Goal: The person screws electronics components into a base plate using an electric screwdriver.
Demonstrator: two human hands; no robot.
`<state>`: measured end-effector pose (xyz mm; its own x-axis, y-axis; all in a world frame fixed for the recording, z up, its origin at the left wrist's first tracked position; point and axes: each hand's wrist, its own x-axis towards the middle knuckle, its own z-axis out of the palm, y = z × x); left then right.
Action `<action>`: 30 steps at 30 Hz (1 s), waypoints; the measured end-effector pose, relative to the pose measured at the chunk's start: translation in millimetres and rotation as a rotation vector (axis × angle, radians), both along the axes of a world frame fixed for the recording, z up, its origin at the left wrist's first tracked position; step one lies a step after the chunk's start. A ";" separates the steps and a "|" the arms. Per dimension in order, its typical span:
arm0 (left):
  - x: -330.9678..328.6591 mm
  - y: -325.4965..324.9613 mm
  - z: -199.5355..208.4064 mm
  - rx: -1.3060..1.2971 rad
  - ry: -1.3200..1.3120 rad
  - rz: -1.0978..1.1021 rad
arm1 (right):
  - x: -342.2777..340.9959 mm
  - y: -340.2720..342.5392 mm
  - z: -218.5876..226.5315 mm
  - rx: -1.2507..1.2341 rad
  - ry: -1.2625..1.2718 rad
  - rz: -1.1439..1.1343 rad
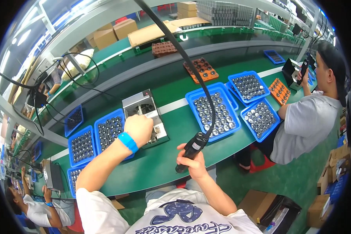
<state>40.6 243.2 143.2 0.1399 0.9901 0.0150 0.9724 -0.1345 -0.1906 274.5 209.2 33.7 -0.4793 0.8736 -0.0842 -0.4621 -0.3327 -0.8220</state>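
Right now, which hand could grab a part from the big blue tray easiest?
Probably the right hand: it is nearer the big blue tray, though it grips the black tool. The left hand rests on the grey machine, further away.

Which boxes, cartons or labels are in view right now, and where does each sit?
Brown cardboard boxes: on the far shelf, upper left, closed, rectangular.
Flat cardboard sheet: far shelf, upper middle, tan.
Stacked cartons: top centre, tan.
Open cartons: floor, right edge, brown.
Brown box: floor, lower right.
Label: small light patch on the black power screwdriver in the right hand.
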 end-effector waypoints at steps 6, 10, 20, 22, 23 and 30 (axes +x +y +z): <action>18.4 -57.6 10.5 0.150 -0.742 0.123 | 12.1 -1.5 18.9 0.100 0.206 -0.226; 27.4 -106.6 -37.6 -0.042 -1.414 0.354 | 18.8 4.4 55.3 0.169 0.413 -0.223; 57.0 -136.9 -54.0 -0.065 -1.947 0.251 | 0.8 6.6 74.5 0.147 0.505 -0.197; 59.2 -134.9 -52.2 -0.056 -1.887 0.209 | -4.1 3.7 75.8 0.135 0.504 -0.193; 59.5 -135.2 -50.9 -0.055 -1.891 0.210 | -6.2 2.5 77.1 0.130 0.503 -0.196; 63.2 -134.7 -47.1 0.088 -1.712 0.140 | -11.4 -0.2 76.8 0.142 0.487 -0.197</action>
